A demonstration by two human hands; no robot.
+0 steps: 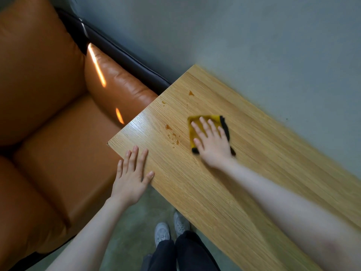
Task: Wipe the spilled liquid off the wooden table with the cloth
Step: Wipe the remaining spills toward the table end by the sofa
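The right hand [212, 142] lay flat on the cloth [207, 122], fingers straight and spread, pressing it against the wooden bench [224, 192]. The cloth was yellow with a black edge and sat near the middle of the bench's far half. Just left of it, amber drops of liquid [172, 134] dotted the wood, with two more spots further off towards the corner. The left hand [131, 178] rested open on the near edge of the bench, fingers straight, holding nothing. An orange leather sofa [48, 114] stood against the bench's end. Grey shoes [172, 230] showed on the floor below.
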